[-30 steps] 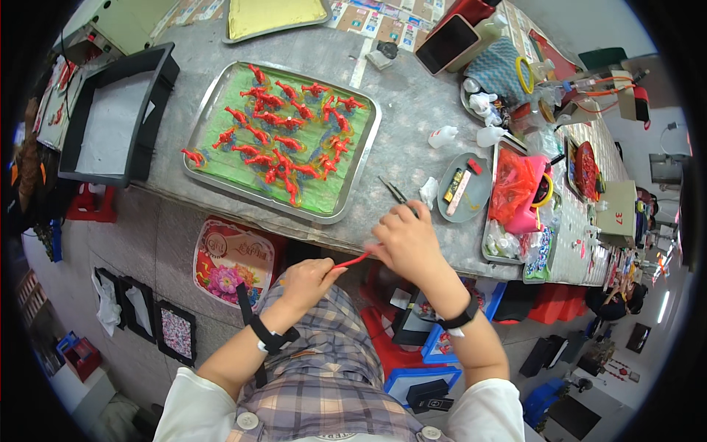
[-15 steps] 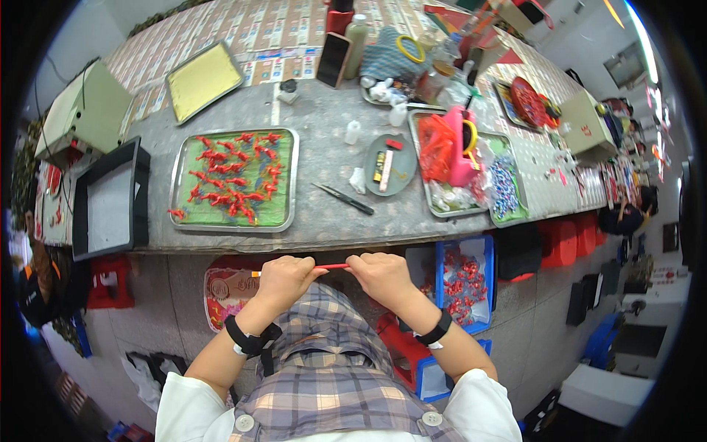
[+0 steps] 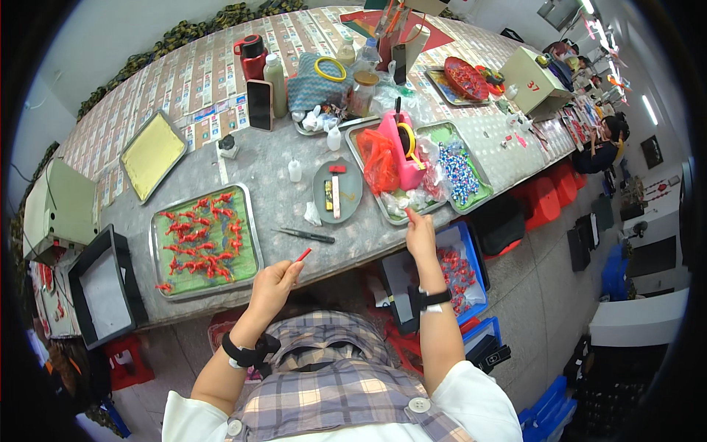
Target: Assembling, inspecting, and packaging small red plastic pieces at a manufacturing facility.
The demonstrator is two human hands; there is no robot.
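My left hand (image 3: 272,283), over the table's front edge, is closed around a slim red stick (image 3: 304,254) whose tip points up past the thumb. Farther right, my right hand (image 3: 421,237) is pinched on a small red piece (image 3: 409,212), mostly hidden by the fingers, at the front of a metal tray (image 3: 394,220). A pink holder (image 3: 409,166) and a red plastic bag (image 3: 379,163) stand in that tray. Dark tweezers (image 3: 305,236) lie beyond my left hand. Behind them is a grey plate (image 3: 349,177) with small tubes or sticks on it.
On the left, a metal tray (image 3: 258,254) carries several red figures on a green sheet. A black bin (image 3: 131,291) stands beside it. Blue and white beads (image 3: 460,173) fill a tray at right. Below the edge, a blue crate (image 3: 482,295) holds red pieces. A phone (image 3: 260,104) leans at the back.
Both hands held one red stick between them; now they are apart. My right hand has gone right and forward with a small red piece, and the view has turned right.
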